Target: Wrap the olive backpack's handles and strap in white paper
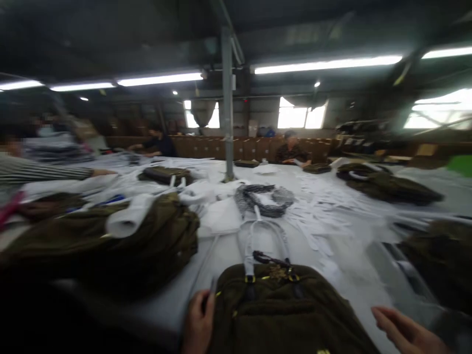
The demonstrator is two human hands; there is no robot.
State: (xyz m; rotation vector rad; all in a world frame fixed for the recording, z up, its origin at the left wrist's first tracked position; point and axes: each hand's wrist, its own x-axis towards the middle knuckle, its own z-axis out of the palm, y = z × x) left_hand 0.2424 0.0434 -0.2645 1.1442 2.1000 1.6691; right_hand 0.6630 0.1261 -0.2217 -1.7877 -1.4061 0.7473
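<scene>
A dark olive backpack (291,309) lies in front of me, with brass-coloured fittings, a dark cord and a handle loop wrapped in white (250,246) at its top. My left hand (199,322) is at the bag's left edge, fingers curled and thumb up. A thin greyish sliver (213,284) sticks up from its grip, too blurred to name. To the right of the bag, my right hand (409,332) is held apart from it, fingers stretched out and holding nothing.
Stacked olive bags (155,241) with a white roll (129,219) stand at left; more bags (391,184) lie at right. A black-and-white cord bundle (263,199) and white strips (313,216) cover the table's middle. A post (227,108) rises beyond. Other people work around the table.
</scene>
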